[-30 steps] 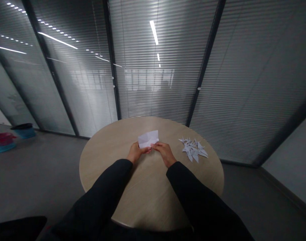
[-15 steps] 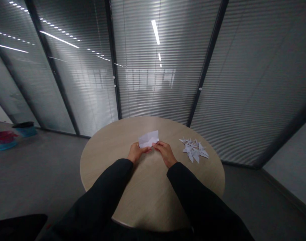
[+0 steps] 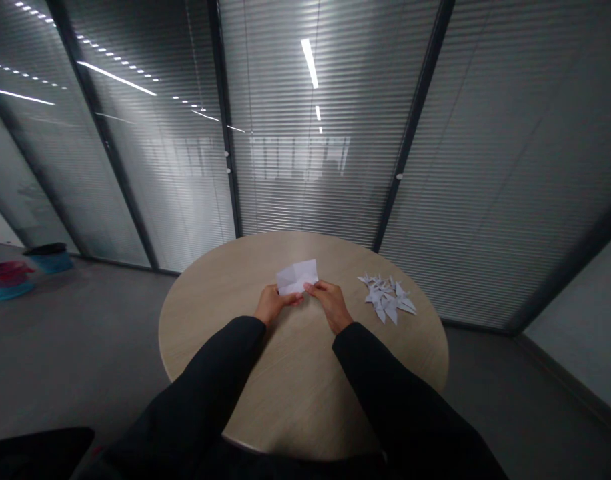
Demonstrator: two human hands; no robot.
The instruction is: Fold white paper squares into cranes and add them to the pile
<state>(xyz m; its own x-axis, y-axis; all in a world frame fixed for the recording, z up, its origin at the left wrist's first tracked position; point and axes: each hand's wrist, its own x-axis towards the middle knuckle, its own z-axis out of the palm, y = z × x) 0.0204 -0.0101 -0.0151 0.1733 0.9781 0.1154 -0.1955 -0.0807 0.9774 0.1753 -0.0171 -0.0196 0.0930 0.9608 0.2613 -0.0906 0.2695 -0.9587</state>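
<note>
A creased white sheet of paper [image 3: 296, 275] is held up over the middle of the round table. My left hand [image 3: 274, 303] grips its lower left edge, thumb across the near side. On the lower right edge, my right hand [image 3: 330, 301] pinches the paper between thumb and fingers. Both thumbs come close together at the near edge, and the fingers behind the sheet are partly hidden. To the right of my right hand lies a pile of folded white paper pieces [image 3: 389, 300] with pointed ends.
The round wooden table [image 3: 210, 293] stands before a glass partition with blinds [image 3: 305, 200]. On the floor at far left are a blue bin with a black liner [image 3: 50, 259] and a red-lined blue one [image 3: 8, 280]. A dark object [image 3: 40, 450] sits at lower left.
Almost nothing differs. The paper's left part tilts slightly and its fold shows a little more, while both hands keep their places.
</note>
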